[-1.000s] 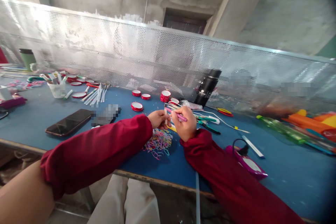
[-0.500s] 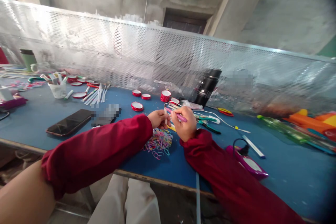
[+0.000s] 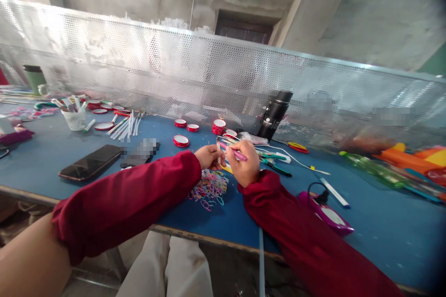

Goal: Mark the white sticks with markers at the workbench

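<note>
Both my hands meet above the blue table (image 3: pixel 42 148), in red sleeves. My left hand (image 3: pixel 208 157) is closed in a pinch on a small white stick (image 3: pixel 219 152) held upright. Close beside it, my right hand (image 3: pixel 246 161) is closed round a pink pen-like tool (image 3: pixel 237 153), whose tip points at the white stick. Just below the hands lies a heap of small coloured rubber bands (image 3: pixel 210 187).
A black phone (image 3: pixel 89 162), red-rimmed round lids (image 3: pixel 181 140), a white cup of sticks (image 3: pixel 75 119), a black flask (image 3: pixel 274 115), pliers (image 3: pixel 275 165), scissors (image 3: pixel 296 147) and a purple device with cable (image 3: pixel 325 213) lie around. A perforated metal screen (image 3: pixel 223 74) backs the table.
</note>
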A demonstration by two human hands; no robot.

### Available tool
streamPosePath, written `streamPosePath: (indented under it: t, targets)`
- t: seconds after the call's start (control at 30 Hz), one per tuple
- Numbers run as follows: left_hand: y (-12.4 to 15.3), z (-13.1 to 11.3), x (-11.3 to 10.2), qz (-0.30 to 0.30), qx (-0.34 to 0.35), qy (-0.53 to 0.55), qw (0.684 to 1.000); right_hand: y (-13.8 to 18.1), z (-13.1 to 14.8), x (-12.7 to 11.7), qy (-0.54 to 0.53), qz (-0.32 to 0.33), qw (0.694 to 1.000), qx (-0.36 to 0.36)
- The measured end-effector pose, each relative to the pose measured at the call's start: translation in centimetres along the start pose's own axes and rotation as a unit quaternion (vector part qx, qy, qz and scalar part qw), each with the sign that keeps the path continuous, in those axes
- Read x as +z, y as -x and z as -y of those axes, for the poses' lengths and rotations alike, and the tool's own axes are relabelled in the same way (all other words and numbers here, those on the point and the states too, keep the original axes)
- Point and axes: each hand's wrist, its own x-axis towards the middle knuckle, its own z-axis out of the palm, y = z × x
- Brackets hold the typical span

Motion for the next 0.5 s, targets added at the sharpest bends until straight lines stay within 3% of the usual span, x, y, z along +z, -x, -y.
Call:
streamPosePath:
  t: [0.5]
  targets:
    - [0.45,-0.44,0.16,-0.004,0.0,-0.015,1.0,0.07,-0.55,0.28,0.008,-0.001,1.0,0.005]
